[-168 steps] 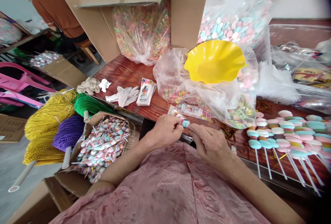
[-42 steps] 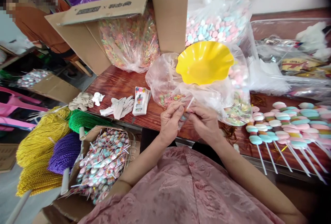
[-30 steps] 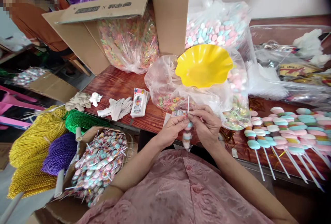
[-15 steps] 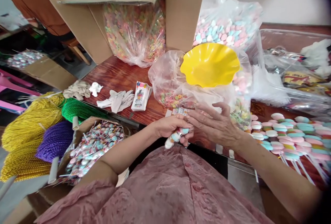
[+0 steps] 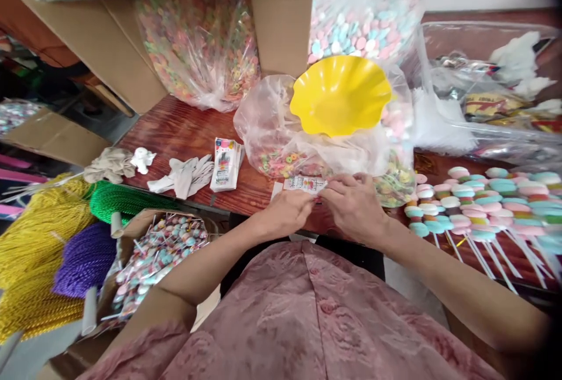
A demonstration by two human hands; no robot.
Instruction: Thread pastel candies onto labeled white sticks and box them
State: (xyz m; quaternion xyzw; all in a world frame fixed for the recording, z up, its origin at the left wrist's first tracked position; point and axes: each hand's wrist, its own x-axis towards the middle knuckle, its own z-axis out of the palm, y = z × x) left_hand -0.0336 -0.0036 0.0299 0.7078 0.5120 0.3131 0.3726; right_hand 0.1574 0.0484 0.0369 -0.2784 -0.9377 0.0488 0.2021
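Observation:
My left hand (image 5: 288,214) is closed, knuckles up, at the table's front edge. Its thumb side lies close to a small printed packet (image 5: 302,184), which is flat on the table. My right hand (image 5: 353,207) is curled beside it, its fingertips pinched together at the packet's right end. What either hand grips is covered by the fingers, and the candy stick held half a second ago is out of sight. Just behind the hands rests a clear plastic bag of ring-shaped candies (image 5: 285,160), with a yellow wavy-edged bowl (image 5: 340,96) on top.
Candy sticks (image 5: 478,204) lie in rows at the right. A stack of printed packets (image 5: 226,163) and white gloves (image 5: 184,175) are to the left. A carton of wrapped candy sticks (image 5: 162,257) stands below, beside yellow cord bundles (image 5: 39,239). A cardboard box (image 5: 281,17) stands behind.
The candy stick in my left hand has gone from view. Both hands have moved to the printed packet, and my right hand's spread fingers have curled in. The view has shifted slightly.

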